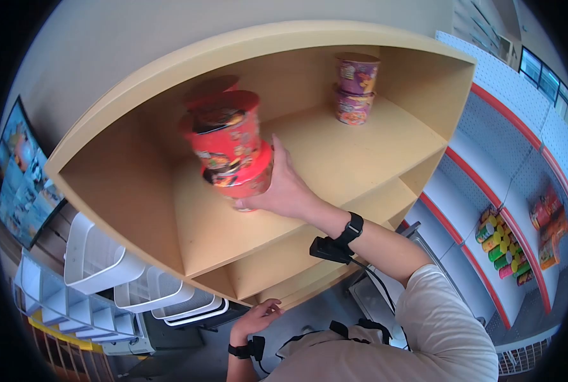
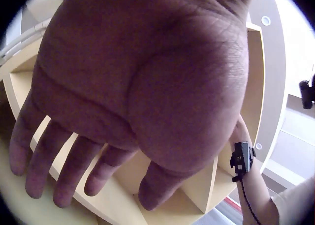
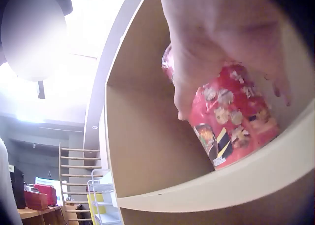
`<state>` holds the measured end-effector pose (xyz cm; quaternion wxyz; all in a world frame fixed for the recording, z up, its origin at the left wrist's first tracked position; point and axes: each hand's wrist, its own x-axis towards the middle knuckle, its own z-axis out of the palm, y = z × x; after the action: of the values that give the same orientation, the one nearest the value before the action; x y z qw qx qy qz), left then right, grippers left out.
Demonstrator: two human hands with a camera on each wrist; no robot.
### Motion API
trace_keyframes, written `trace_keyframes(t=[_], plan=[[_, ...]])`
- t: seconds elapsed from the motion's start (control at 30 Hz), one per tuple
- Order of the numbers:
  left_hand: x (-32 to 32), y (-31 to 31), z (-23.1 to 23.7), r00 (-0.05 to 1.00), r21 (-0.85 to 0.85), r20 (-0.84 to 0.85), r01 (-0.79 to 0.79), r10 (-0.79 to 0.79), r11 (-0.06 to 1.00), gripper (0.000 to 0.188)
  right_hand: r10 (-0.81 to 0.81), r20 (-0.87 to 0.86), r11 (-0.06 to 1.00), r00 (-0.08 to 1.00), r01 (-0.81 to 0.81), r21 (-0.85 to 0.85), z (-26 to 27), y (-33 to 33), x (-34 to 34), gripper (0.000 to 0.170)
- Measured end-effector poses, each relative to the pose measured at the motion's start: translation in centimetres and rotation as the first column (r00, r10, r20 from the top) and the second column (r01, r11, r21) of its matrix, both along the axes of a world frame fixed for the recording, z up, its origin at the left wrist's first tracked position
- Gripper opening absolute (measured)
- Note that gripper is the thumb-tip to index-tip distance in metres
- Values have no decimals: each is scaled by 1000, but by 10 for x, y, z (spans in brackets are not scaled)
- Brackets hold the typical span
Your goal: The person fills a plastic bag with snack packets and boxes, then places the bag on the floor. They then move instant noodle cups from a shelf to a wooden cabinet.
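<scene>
My right hand (image 1: 288, 190) grips the lower of two stacked red instant noodle cups, its fingers and thumb around the side. This lower cup (image 1: 242, 184) is close over the top shelf, toward its left end. The upper cup (image 1: 228, 143) sits on it, slightly tilted and blurred. Behind them, another red cup (image 1: 212, 90) is partly hidden. In the right wrist view the right hand (image 3: 221, 38) covers part of a red cup (image 3: 236, 121). My left hand (image 1: 257, 320) hangs below the shelves with relaxed fingers, holding nothing; its palm (image 2: 133, 87) fills the left wrist view.
Two purple noodle cups (image 1: 358, 79) stand stacked at the right of the wooden shelf unit (image 1: 309, 165). White baskets (image 1: 96, 254) hang at the left near a screen (image 1: 22, 172). On the right, red-edged racks (image 1: 481, 165) hold colourful cans (image 1: 503, 245) and orange-red packets (image 1: 545, 223).
</scene>
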<state>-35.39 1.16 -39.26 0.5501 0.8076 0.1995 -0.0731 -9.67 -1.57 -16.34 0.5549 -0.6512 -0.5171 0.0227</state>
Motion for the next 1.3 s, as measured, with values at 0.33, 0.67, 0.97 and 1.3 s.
trace_keyframes(t=[0.33,0.67,0.97,1.3], plan=[[143,-69,-8,973,-41,-62,219,-221,975,41,-293,36,954,955,290,71,-58,-275,97,28],[322,-225,-30,854,-49,-18,519,-520,853,39,-992,42,-121,-121,993,9,-110,-689,304,54],[355,-264,-28,855,-55,-103,505,-508,862,40,-831,20,-553,-555,824,-121,-126,-823,437,126],[329,-244,-27,905,-30,-135,404,-404,914,39,-831,-16,-556,-556,831,14,-119,-809,423,111]])
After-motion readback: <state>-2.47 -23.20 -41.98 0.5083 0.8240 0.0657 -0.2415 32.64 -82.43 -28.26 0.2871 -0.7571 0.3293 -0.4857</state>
